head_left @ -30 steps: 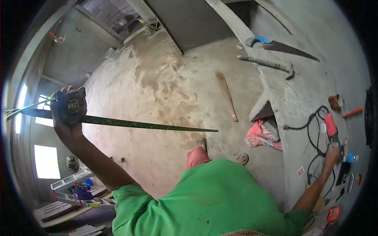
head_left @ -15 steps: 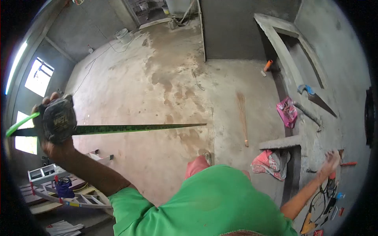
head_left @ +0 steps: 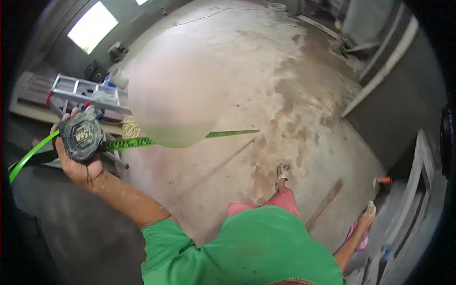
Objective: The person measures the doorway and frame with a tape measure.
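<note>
My left hand (head_left: 80,170) is raised at the left, its fingers wrapped round a worn black tape measure (head_left: 81,136) marked 5M. Its green blade (head_left: 232,134) runs out to the right over the floor; a round blurred patch hides part of it. A loop of bright green strap (head_left: 29,159) trails left from the hand. My right hand (head_left: 366,217) is low at the right, fingers drawn together with whitish tips. What it holds, if anything, cannot be made out. Beneath that forearm lies a pink plastic bag (head_left: 362,240), partly covered.
A ladder (head_left: 85,92) lies by boards at the left, with a coil of yellow cord (head_left: 129,128). A thin broom (head_left: 325,203) rests on the stained concrete floor (head_left: 213,175). An orange-ended pipe piece (head_left: 384,180) and a concrete frame (head_left: 418,166) stand right.
My view has swung left. My right hand has come away from the tools on the grey ledge at the right. The tape measure stays in my left hand, its blade still out.
</note>
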Demonstrator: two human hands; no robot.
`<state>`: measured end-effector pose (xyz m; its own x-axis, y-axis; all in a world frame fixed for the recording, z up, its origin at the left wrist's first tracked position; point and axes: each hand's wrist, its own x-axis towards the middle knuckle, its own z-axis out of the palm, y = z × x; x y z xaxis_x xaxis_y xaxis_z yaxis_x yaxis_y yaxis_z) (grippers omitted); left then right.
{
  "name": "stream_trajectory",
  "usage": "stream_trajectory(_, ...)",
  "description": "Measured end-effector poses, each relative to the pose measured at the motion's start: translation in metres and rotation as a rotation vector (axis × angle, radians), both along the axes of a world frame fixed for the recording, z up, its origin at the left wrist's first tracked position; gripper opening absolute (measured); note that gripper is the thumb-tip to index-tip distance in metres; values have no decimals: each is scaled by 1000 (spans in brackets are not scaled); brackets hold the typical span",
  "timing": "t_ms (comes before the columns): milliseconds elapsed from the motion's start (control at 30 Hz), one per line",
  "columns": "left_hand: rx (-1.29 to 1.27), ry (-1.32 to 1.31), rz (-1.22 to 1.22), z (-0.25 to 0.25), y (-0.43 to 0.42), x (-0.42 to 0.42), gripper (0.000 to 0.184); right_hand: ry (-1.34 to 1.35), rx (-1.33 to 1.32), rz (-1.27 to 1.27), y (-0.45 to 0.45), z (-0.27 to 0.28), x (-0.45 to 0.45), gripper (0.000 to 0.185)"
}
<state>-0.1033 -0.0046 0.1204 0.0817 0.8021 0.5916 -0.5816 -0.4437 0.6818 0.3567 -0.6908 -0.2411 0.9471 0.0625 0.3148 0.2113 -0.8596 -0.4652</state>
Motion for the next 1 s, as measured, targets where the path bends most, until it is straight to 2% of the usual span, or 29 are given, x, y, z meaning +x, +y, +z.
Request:
stream_trajectory(33,-40,30,178,-2,4,-4,36,135,99,9,45,-11,51,35)
stream_trajectory(67,5,-14,199,-3,5,-9,35,266,191,-17,73,-11,79,38)
stream_trajectory(167,-3,-40,448,6,-1,3,35,254,176,78,147,-32,177,40)
stream_trajectory(200,37,-27,504,-11,-39,10,34,260,205,106,148,-63,206,40)
stream_trajectory(233,45,-26,603,-10,-47,25,34,294,234,186,182,-60,239,40)
stream_trajectory(333,83,-24,592,-3,-54,30,32,281,282,375,304,-32,291,37)
stream_trajectory(400,74,-30,667,-6,-59,39,32,306,302,546,377,-20,321,35)
stream_trajectory(567,61,-124,801,4,-62,48,32,318,293,818,553,16,297,34)
stream_trajectory(600,114,-98,516,-3,-67,11,32,357,252,906,575,19,288,34)
stream_trajectory(633,121,-106,522,-4,-67,12,32,393,212,991,588,18,281,34)
stream_trajectory(667,116,-134,592,-4,-68,15,32,379,218,992,591,11,277,34)
stream_trajectory(700,110,-167,662,-4,-67,18,32,413,97,1051,595,-3,280,34)
stream_trajectory(767,138,-213,631,-10,-63,13,32,442,-78,1098,598,-32,289,36)
stream_trajectory(800,150,-236,605,-14,-60,5,32,447,-136,1087,589,-54,295,37)
stream_trajectory(833,169,-274,593,-16,-53,-4,32,317,-107,1078,569,-98,316,38)
stream_trajectory(867,219,-195,376,-20,-49,-12,32,194,-86,1075,541,-136,329,38)
stream_trajectory(900,245,-94,159,-21,-51,-21,32,358,-53,1030,503,-149,321,36)
stream_trajectory(933,229,-164,232,-21,-53,-24,33,555,-230,872,463,-202,337,33)
stream_trajectory(967,239,-169,238,-22,-56,-30,33,803,-376,776,409,-282,369,23)
stream_trajectory(1000,236,-188,269,-23,-56,-35,32,914,-511,650,378,-297,366,22)
